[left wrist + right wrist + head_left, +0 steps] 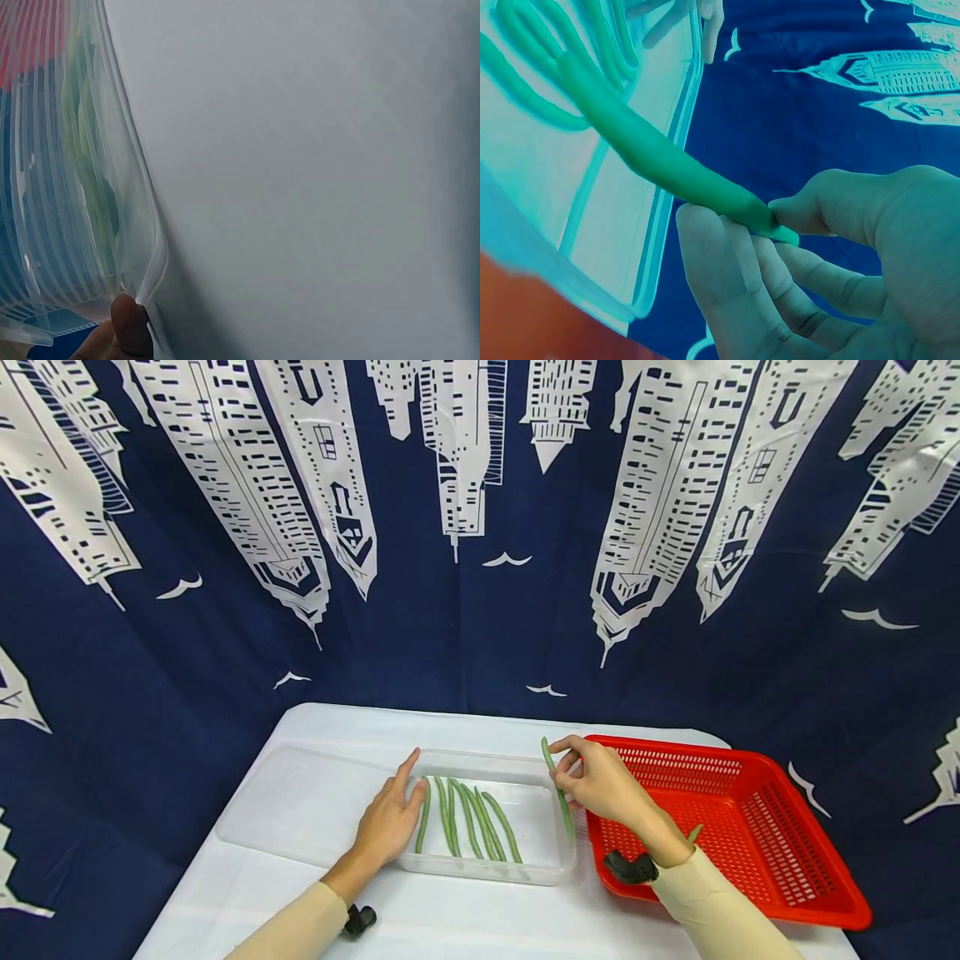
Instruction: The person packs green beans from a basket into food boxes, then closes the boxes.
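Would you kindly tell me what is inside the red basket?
The tip of a green bean shows in the red basket, beside the right arm, which covers the rest of it; anything else behind the arm cannot be seen.

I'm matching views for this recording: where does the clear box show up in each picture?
Head: the clear box sits below centre, left of the red basket.
Left wrist: the clear box runs down the left edge, seen up close.
Right wrist: the clear box fills much of the left side.
Shared landmark: the green beans inside, blurred in the left wrist view.
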Motion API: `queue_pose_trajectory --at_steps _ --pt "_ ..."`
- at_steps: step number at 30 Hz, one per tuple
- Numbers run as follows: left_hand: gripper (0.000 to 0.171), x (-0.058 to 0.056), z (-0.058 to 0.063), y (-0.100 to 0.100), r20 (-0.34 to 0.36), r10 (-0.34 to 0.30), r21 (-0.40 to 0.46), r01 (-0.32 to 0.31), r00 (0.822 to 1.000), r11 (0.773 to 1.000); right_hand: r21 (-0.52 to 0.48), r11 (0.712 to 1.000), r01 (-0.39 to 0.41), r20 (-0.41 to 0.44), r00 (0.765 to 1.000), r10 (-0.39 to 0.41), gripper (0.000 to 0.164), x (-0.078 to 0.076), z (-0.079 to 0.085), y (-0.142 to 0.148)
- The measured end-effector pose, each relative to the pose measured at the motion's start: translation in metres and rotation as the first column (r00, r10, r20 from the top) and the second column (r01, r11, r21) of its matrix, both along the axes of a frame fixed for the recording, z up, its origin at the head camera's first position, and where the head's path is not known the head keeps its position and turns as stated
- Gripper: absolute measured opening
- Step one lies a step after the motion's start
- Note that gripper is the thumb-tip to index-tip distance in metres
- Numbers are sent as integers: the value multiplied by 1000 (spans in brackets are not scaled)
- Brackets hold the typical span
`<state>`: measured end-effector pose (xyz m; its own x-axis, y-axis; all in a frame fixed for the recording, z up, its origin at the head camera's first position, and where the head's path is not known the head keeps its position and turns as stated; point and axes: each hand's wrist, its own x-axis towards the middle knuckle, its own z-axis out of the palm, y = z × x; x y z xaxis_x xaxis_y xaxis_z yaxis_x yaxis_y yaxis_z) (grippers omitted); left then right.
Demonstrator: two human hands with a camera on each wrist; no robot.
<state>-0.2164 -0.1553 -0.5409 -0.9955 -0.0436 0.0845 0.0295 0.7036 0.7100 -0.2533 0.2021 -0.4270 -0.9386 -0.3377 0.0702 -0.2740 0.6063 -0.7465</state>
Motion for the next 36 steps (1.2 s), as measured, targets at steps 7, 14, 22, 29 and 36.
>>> queue_pose_trajectory --at_steps 7,14,22,29,36 --pt "63 0 1 1 -3 -1 -2 1 1000 1000 -2 1000 10 39 999 -10 37 1 -7 -13" --pt "63 0 2 1 -11 -1 -18 1 1000 1000 16 1000 -6 47 999 5 36 1 -15 -21" --pt "64 0 0 0 -16 1 -18 -1 1000 1000 46 999 -3 43 999 1 34 1 -20 -29" --pt "64 0 2 2 -10 2 -15 -2 1000 1000 72 997 -14 19 1000 13 33 2 -22 -31" --pt "64 1 3 3 -4 0 -17 0 1000 1000 74 997 -9 22 1000 8 33 2 -24 -32"
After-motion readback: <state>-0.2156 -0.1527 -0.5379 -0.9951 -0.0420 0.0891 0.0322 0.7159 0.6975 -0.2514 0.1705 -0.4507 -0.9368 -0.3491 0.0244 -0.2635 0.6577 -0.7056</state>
